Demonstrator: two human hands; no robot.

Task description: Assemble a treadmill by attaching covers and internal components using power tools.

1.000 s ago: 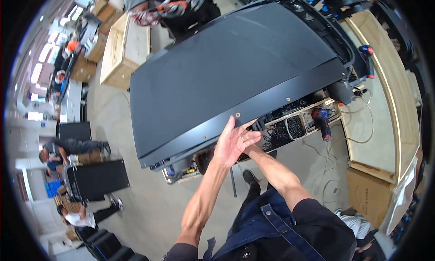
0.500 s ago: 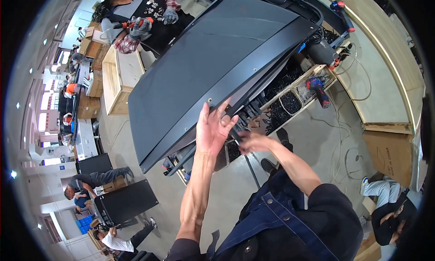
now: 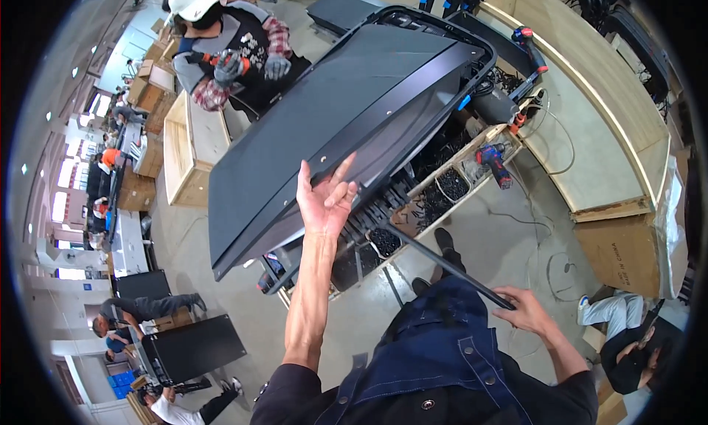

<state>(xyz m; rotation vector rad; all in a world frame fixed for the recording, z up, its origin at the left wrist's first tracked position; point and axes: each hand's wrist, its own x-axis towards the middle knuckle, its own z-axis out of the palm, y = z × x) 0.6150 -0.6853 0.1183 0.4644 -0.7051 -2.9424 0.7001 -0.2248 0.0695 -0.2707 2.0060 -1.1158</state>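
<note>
A large dark grey lid-like panel (image 3: 317,108) lies tilted across the work stand in front of me, its near long edge raised over a gap. At that edge my left hand (image 3: 327,204) is turned palm up, thumb and fingers apart, with nothing held in it. Whether it touches the panel's edge I cannot tell. A long thin black rod (image 3: 446,265) slants from the stand down towards my right side. My right hand (image 3: 527,309) is closed around the rod's near end. The rod's far end is by the dark parts under the panel.
Under the panel, a wooden parts tray (image 3: 442,212) holds many small black pieces. A cordless drill (image 3: 494,165) rests on its right end; another power tool (image 3: 529,49) lies farther back. Across the panel, a person in grey gloves (image 3: 232,67) holds an orange-and-black tool. A wooden crate (image 3: 195,148) stands left.
My right hand has moved from beside my left hand down to the right, drawing the black rod with it. My left hand stays by the panel's edge; the whole view has shifted slightly.
</note>
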